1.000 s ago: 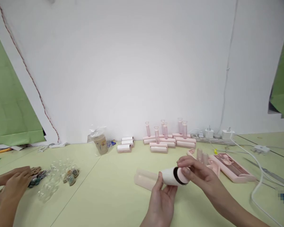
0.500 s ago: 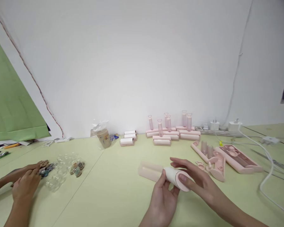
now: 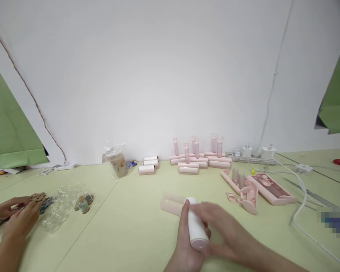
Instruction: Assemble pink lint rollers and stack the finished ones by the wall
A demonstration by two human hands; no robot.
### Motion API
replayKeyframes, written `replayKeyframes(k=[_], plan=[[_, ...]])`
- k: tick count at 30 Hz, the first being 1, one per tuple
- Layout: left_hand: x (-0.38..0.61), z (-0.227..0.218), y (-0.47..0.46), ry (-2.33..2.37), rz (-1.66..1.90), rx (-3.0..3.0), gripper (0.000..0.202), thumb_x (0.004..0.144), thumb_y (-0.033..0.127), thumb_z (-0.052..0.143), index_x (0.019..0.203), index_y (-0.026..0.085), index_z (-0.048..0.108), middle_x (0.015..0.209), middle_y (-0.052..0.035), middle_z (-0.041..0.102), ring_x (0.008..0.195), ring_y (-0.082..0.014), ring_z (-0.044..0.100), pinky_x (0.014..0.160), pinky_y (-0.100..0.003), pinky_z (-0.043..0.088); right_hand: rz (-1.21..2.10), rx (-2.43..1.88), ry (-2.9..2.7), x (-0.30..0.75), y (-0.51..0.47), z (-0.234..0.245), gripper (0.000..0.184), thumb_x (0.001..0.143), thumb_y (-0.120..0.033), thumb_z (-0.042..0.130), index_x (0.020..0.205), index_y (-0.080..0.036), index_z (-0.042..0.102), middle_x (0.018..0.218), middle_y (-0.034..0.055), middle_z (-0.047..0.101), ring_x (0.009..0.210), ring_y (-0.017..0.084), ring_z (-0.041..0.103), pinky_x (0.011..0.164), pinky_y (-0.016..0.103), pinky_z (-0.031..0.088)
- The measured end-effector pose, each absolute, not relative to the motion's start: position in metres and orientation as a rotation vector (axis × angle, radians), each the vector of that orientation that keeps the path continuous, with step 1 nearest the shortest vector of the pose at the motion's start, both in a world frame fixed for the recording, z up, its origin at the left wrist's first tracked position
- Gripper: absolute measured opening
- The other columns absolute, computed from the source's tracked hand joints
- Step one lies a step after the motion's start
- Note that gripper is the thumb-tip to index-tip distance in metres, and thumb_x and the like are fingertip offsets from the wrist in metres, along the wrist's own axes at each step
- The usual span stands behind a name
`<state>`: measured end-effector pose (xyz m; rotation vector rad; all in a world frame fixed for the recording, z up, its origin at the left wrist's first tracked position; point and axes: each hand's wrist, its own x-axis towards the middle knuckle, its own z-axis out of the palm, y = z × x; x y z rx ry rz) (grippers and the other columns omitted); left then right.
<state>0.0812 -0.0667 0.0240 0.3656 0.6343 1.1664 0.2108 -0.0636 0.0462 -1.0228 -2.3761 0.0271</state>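
My left hand [image 3: 187, 243] is wrapped around a white cylinder [image 3: 195, 224] with a pinkish end cap, its thumb lying along the upper side. The cylinder is tilted, with the capped end facing me. Across it from the right comes my right hand [image 3: 223, 228], blurred by motion; its fingers lie at the far part of the cylinder and its thumb is by the capped end. Just behind the hands a pale pink, translucent trough-like piece [image 3: 171, 204] lies on the table, partly covered by the cylinder and my left hand.
Pink-and-white cases [image 3: 188, 169] with upright tubes line the wall, beside white cylinders [image 3: 147, 170]. Open pink shells [image 3: 273, 190], a power strip and a white cable [image 3: 297, 211] are right. Leftward stand a bagged cup [image 3: 119, 166], glass globes [image 3: 56, 219] and another person's hands [image 3: 22, 219].
The cylinder has turned from lying sideways to pointing its capped end toward me. My right hand has brought its fingers down over it. The view has shifted slightly right.
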Motion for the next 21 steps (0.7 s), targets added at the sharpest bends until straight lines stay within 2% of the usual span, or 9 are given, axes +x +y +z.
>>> replayKeyframes(k=[2,5,9,13,16,19,21], plan=[[0.079,0.028,-0.061,0.631,1.124,0.231,0.03,0.07,0.038,0.063,0.089,0.018,0.053,0.083,-0.0002,0.06,0.048,-0.0047,0.053,0.04,-0.016,0.044,-0.058,-1.498,-2.174,0.226,-0.029,0.057,0.037,0.089,-0.033,0.037,0.125,-0.024,0.043,0.118,0.0055,0.056,0.104,0.019,0.053,0.085,0.033,0.044],[0.077,0.039,-0.057,0.593,1.081,0.095,0.026,0.072,0.034,0.062,0.088,0.016,0.051,0.083,0.0008,0.059,0.045,-0.0039,0.05,0.035,-0.015,0.042,-0.106,-1.772,-2.055,0.256,0.026,0.062,0.022,0.086,-0.023,0.048,0.103,-0.013,0.058,0.103,0.0145,0.061,0.096,0.026,0.055,0.083,0.044,0.041],[0.077,0.045,-0.061,0.563,1.092,0.128,0.029,0.072,0.035,0.063,0.091,0.016,0.051,0.084,0.0004,0.058,0.046,-0.0039,0.05,0.034,-0.015,0.042,-0.053,-2.002,-1.93,0.285,0.062,0.045,0.025,0.085,-0.029,0.053,0.105,-0.014,0.054,0.106,0.0064,0.057,0.09,0.019,0.057,0.077,0.04,0.046],[0.078,0.045,-0.065,0.587,1.15,0.227,0.035,0.071,0.039,0.063,0.096,0.018,0.049,0.087,-0.0016,0.058,0.046,-0.0043,0.049,0.034,-0.016,0.04,0.033,-2.055,-1.829,0.296,0.062,0.041,0.025,0.085,-0.028,0.051,0.106,-0.014,0.053,0.104,0.0059,0.057,0.087,0.018,0.057,0.075,0.039,0.047],[0.078,0.044,-0.063,0.598,1.181,0.258,0.037,0.072,0.04,0.061,0.1,0.02,0.047,0.092,-0.0024,0.058,0.047,-0.0045,0.05,0.035,-0.016,0.04,0.102,-1.961,-1.76,0.295,0.051,0.056,0.033,0.09,-0.027,0.04,0.119,-0.013,0.04,0.108,0.0107,0.055,0.09,0.02,0.057,0.075,0.037,0.047],[0.077,0.043,-0.059,0.622,1.21,0.243,0.036,0.072,0.042,0.061,0.096,0.018,0.049,0.093,-0.0025,0.057,0.047,-0.0044,0.05,0.035,-0.016,0.041,0.208,-1.836,-1.727,0.279,0.025,0.073,0.045,0.089,-0.039,0.034,0.126,-0.015,0.028,0.104,0.0116,0.057,0.081,0.02,0.059,0.066,0.031,0.049],[0.077,0.042,-0.056,0.653,1.259,0.24,0.037,0.071,0.044,0.061,0.094,0.018,0.05,0.092,-0.0031,0.057,0.048,-0.0051,0.05,0.036,-0.016,0.041,0.34,-1.716,-1.73,0.257,-0.001,0.08,0.048,0.085,-0.049,0.036,0.124,-0.021,0.029,0.097,0.0064,0.059,0.071,0.018,0.06,0.059,0.03,0.05]])
